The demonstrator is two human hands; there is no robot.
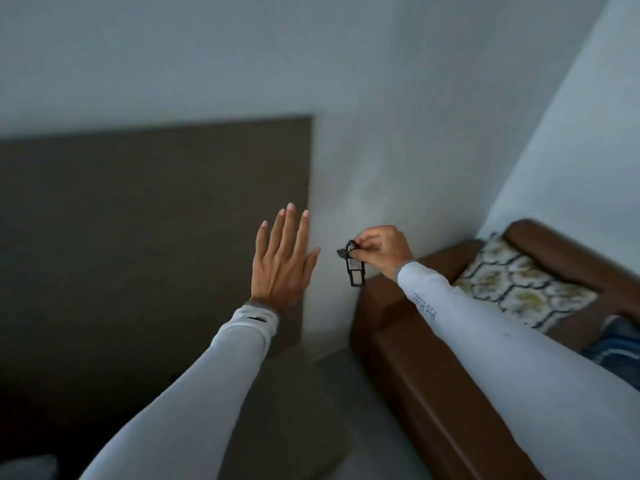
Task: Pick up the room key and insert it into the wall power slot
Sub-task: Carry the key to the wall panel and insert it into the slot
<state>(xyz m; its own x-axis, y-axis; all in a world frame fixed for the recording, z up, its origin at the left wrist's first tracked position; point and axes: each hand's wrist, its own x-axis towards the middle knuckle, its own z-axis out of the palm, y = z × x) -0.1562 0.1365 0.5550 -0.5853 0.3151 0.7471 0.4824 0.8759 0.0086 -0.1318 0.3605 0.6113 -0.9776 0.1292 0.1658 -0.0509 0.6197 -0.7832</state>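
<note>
Two bare hands, long pale-grey sleeves (214, 375) — small print near right cuff (424, 304)

- My sleeves (221, 368): smooth pale stretch cloth.
- Key tag (356, 271): matt black plastic.
- Sofa (408, 368): smooth brown leather-like cover.
- Cushion (519, 282): patterned woven cloth.
- Wall (381, 98): matt paint.

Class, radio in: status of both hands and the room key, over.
Left hand open, empty, fingers spread. Right hand pinching room key, black tag dangling. Wall power slot not in view. Brown sofa below right arm.
</note>
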